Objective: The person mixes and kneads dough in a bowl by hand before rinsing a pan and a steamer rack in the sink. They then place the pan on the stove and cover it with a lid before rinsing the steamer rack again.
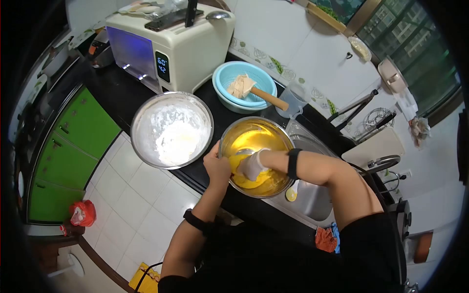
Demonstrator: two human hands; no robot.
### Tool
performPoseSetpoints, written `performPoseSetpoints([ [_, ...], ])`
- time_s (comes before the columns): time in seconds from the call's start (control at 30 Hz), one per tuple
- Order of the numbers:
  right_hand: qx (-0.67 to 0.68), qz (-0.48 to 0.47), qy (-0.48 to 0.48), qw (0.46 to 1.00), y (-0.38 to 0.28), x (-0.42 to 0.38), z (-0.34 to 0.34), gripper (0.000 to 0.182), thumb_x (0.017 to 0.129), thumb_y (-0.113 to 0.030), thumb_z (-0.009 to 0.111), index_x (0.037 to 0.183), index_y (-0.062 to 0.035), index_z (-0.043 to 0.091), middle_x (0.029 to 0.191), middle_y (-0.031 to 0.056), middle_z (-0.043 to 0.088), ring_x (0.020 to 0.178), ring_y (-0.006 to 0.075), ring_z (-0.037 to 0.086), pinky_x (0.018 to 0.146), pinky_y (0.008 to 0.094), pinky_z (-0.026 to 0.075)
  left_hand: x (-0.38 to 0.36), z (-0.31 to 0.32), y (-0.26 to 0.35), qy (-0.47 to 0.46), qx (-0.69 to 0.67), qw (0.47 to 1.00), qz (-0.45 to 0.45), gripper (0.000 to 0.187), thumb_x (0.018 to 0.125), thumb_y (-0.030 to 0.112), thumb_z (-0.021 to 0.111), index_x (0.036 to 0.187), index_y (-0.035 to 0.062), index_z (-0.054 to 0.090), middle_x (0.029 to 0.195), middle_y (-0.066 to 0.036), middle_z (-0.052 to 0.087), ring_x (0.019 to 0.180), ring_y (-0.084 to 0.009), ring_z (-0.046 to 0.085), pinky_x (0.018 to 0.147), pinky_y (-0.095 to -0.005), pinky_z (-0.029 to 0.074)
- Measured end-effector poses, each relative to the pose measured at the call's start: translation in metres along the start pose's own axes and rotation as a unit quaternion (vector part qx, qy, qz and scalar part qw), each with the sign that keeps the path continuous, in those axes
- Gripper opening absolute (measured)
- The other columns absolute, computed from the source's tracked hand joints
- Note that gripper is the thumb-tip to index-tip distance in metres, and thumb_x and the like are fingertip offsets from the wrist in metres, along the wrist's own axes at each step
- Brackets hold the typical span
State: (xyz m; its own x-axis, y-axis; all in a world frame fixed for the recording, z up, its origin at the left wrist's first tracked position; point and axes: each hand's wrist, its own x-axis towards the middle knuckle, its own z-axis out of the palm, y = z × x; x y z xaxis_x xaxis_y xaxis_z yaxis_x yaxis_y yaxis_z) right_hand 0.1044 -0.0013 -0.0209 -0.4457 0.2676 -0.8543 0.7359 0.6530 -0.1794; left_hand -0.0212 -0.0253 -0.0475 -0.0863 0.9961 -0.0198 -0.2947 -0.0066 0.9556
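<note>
My left hand point(218, 168) grips the left rim of a metal mixing bowl point(285, 141). Inside that bowl, my right hand point(252, 166), in a thin pale glove, presses against a soft yellow dough-like mass point(251, 183). Its fingertips are hidden, so how far they are closed does not show. Yellow smears coat the bowl's inner wall. To the left stands a second metal bowl point(207, 110) containing white powder point(173, 136), with more of it stuck to the sides.
Behind the bowls are a blue basin point(222, 95) with a wooden-handled tool point(268, 98), a clear jug point(293, 100) and a cream countertop oven point(200, 46). A sink point(317, 195) lies to the right, with a yellow-smeared spoon-like utensil point(292, 192) near its edge.
</note>
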Motion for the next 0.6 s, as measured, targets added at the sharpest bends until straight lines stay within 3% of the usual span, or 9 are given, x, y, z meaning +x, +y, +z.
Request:
performPoseSetpoints([
  [0.03, 0.114, -0.043, -0.034, 0.992, 0.014, -0.001, -0.005, 0.038, 0.071, -0.016, 0.058, 0.108, -0.0077, 0.055, 0.100, 0.0107, 0.058, 0.087, 0.0231, 0.059, 0.072, 0.0345, 0.049, 0.002, 0.000, -0.006, 0.009, 0.000, 1.000, 0.006, 0.050, 0.061, -0.013, 0.036, 0.106, -0.0039, 0.058, 0.091, -0.009, 0.063, 0.083, -0.0129, 0.058, 0.076, -0.0231, 0.043],
  [0.07, 0.373, 0.010, 0.007, 0.928, 0.021, -0.026, -0.020, 0.037, 0.071, -0.018, 0.058, 0.106, -0.0069, 0.057, 0.096, 0.0082, 0.059, 0.083, 0.0203, 0.058, 0.073, 0.0342, 0.048, 0.001, 0.001, 0.002, 0.009, -0.002, 1.000, 0.016, 0.050, 0.061, -0.013, 0.036, 0.105, -0.0039, 0.058, 0.090, -0.009, 0.063, 0.083, -0.0125, 0.058, 0.076, -0.0232, 0.044],
  [0.17, 0.140, 0.156, 0.208, 0.955, 0.025, -0.031, -0.042, 0.036, 0.075, -0.027, 0.055, 0.103, -0.0053, 0.060, 0.102, 0.0153, 0.060, 0.095, 0.0244, 0.057, 0.082, 0.0361, 0.044, -0.001, 0.002, 0.003, 0.012, -0.014, 0.999, 0.032, 0.050, 0.060, -0.013, 0.036, 0.104, -0.0040, 0.059, 0.087, -0.008, 0.064, 0.082, -0.0116, 0.058, 0.076, -0.0235, 0.044],
  [0.2, 0.139, 0.156, 0.210, 0.955, 0.021, -0.020, -0.041, 0.036, 0.075, -0.027, 0.055, 0.103, -0.0053, 0.060, 0.102, 0.0153, 0.060, 0.095, 0.0244, 0.057, 0.082, 0.0361, 0.044, -0.002, 0.002, 0.001, 0.014, -0.011, 0.999, 0.027, 0.049, 0.060, -0.012, 0.036, 0.104, -0.0042, 0.059, 0.087, -0.008, 0.064, 0.081, -0.0116, 0.058, 0.076, -0.0235, 0.044],
  [0.27, 0.105, 0.045, 0.220, 0.969, 0.008, 0.006, -0.035, 0.036, 0.076, -0.032, 0.050, 0.093, -0.0021, 0.062, 0.094, 0.0187, 0.061, 0.087, 0.0273, 0.060, 0.077, 0.0351, 0.045, -0.001, 0.004, 0.003, 0.023, 0.011, 0.999, 0.021, 0.048, 0.061, -0.012, 0.038, 0.103, -0.0048, 0.059, 0.086, -0.009, 0.064, 0.081, -0.0116, 0.058, 0.075, -0.0235, 0.044],
  [0.33, 0.204, -0.005, 0.197, 0.959, -0.003, 0.006, -0.026, 0.037, 0.076, -0.033, 0.047, 0.094, -0.0044, 0.063, 0.096, 0.0185, 0.061, 0.091, 0.0286, 0.058, 0.078, 0.0371, 0.044, 0.001, 0.002, -0.001, 0.026, 0.008, 0.999, 0.020, 0.048, 0.061, -0.012, 0.038, 0.103, -0.0049, 0.059, 0.086, -0.009, 0.064, 0.080, -0.0117, 0.058, 0.075, -0.0234, 0.044],
  [0.5, 0.006, 0.006, 0.171, 0.985, -0.023, -0.020, 0.008, 0.026, 0.070, -0.025, 0.056, 0.087, -0.0072, 0.064, 0.092, 0.0138, 0.061, 0.089, 0.0307, 0.056, 0.078, 0.0391, 0.044, 0.000, 0.002, 0.009, 0.025, 0.033, 0.999, 0.013, 0.048, 0.061, -0.013, 0.038, 0.104, -0.0054, 0.058, 0.087, -0.009, 0.063, 0.080, -0.0122, 0.058, 0.074, -0.0229, 0.044],
  [0.57, -0.096, -0.165, 0.169, 0.967, -0.004, -0.043, 0.023, 0.021, 0.066, -0.018, 0.061, 0.083, -0.0071, 0.063, 0.092, 0.0116, 0.057, 0.091, 0.0309, 0.054, 0.077, 0.0383, 0.045, -0.002, 0.000, 0.009, 0.009, 0.032, 0.999, -0.014, 0.049, 0.061, -0.014, 0.037, 0.106, -0.0056, 0.057, 0.090, -0.010, 0.063, 0.081, -0.0125, 0.058, 0.075, -0.0221, 0.044],
  [0.6, -0.092, -0.165, 0.169, 0.967, 0.007, -0.053, 0.027, 0.021, 0.066, -0.018, 0.061, 0.083, -0.0071, 0.063, 0.092, 0.0116, 0.057, 0.091, 0.0309, 0.054, 0.077, 0.0383, 0.045, -0.003, 0.001, 0.011, 0.006, 0.033, 0.999, -0.017, 0.049, 0.061, -0.014, 0.037, 0.106, -0.0056, 0.057, 0.090, -0.010, 0.063, 0.081, -0.0125, 0.058, 0.075, -0.0221, 0.044],
])
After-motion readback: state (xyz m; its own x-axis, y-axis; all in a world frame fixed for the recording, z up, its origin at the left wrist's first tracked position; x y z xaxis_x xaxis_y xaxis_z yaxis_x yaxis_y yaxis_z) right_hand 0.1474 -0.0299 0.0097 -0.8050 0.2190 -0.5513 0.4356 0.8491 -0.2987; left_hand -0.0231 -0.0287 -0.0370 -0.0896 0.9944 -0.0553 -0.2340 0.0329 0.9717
